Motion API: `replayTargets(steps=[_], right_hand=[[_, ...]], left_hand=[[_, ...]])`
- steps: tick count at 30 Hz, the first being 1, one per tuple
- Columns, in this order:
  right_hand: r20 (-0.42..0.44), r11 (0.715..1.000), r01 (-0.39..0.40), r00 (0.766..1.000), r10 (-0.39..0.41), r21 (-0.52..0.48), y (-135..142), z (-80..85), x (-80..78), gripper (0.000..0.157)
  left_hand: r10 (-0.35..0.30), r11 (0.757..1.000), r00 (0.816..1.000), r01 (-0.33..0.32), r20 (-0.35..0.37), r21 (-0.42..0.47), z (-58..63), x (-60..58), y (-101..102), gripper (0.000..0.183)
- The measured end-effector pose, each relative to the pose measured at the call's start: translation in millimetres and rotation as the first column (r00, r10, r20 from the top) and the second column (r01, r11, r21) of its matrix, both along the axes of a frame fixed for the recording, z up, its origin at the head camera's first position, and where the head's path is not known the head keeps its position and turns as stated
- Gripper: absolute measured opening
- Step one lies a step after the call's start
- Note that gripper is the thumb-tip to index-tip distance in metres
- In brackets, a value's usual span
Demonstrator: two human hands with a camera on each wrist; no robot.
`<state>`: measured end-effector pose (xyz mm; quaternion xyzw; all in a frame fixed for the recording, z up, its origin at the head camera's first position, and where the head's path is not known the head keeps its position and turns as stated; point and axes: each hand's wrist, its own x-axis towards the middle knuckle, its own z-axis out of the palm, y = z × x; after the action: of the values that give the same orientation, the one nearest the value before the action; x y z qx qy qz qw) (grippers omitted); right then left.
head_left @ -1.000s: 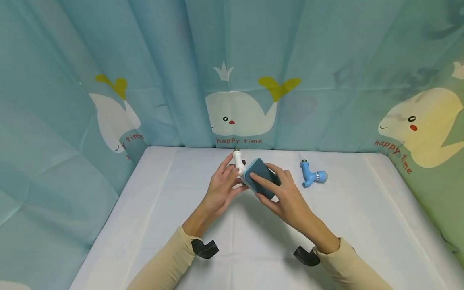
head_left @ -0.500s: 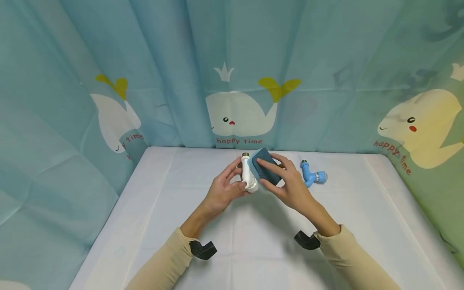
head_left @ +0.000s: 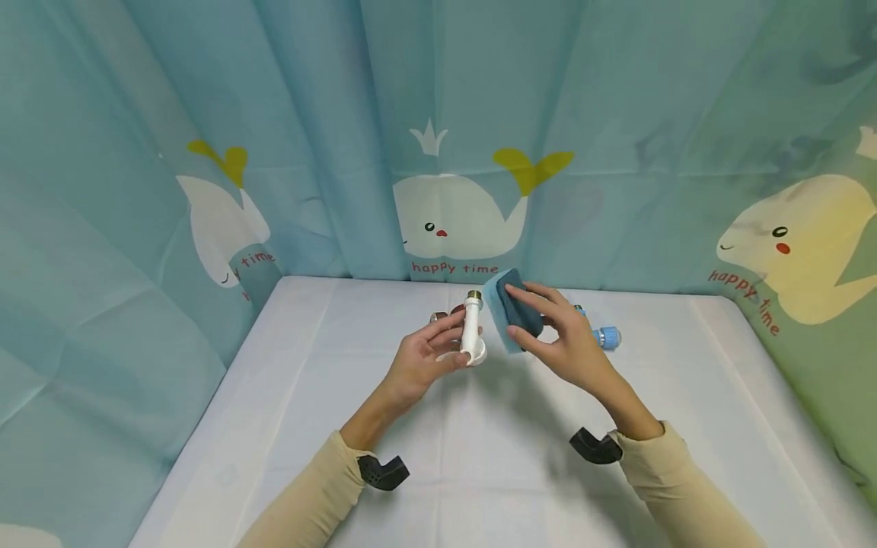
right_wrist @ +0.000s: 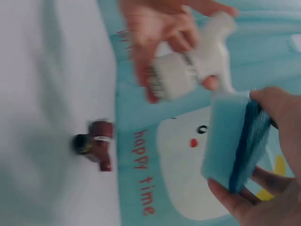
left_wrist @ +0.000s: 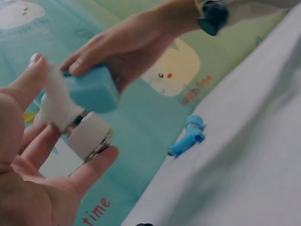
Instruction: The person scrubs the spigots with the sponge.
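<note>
Over the bench (head_left: 342, 327) near its far edge, left hand (head_left: 419, 364) pinches the white tap (head_left: 470, 326), right hand (head_left: 567, 339) grips the sponge (head_left: 522, 306) just beside it. Looks partway, I'd guess: blue tap (head_left: 609, 337) and dark red tap (right_wrist: 99, 149) lie unheld near that edge.

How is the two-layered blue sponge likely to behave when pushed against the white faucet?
The two-layered blue sponge will probably squash a little, as its thick pale layer looks like foam. It is likely light: the right hand holds it with just its fingers. Its flat sides make rolling unlikely.
</note>
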<state>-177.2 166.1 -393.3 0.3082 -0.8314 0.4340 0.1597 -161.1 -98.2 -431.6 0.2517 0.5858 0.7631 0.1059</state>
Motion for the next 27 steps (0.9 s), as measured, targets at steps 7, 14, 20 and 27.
replayTargets(steps=[7,14,20,27], right_hand=[[0.032,0.978,-0.156,0.988,0.153,0.135,6.6,23.0,-10.3,0.055],[-0.211,0.949,-0.064,0.968,0.133,0.308,3.0,32.4,-5.7,0.054],[-0.239,0.888,0.017,0.965,0.106,0.460,4.1,38.9,-6.7,0.051],[-0.110,0.880,-0.049,0.987,0.115,0.473,13.9,40.3,-10.5,0.049]], left_hand=[[-0.130,0.988,0.992,0.129,-0.006,-0.084,2.2,4.8,-7.2,0.076],[-0.118,0.979,0.993,0.118,0.012,-0.166,3.4,3.6,-7.8,0.070],[-0.067,0.920,0.989,0.011,-0.129,-0.391,3.2,5.7,-7.1,0.070],[-0.106,0.882,0.950,-0.046,-0.294,-0.469,2.6,8.1,-7.3,0.071]])
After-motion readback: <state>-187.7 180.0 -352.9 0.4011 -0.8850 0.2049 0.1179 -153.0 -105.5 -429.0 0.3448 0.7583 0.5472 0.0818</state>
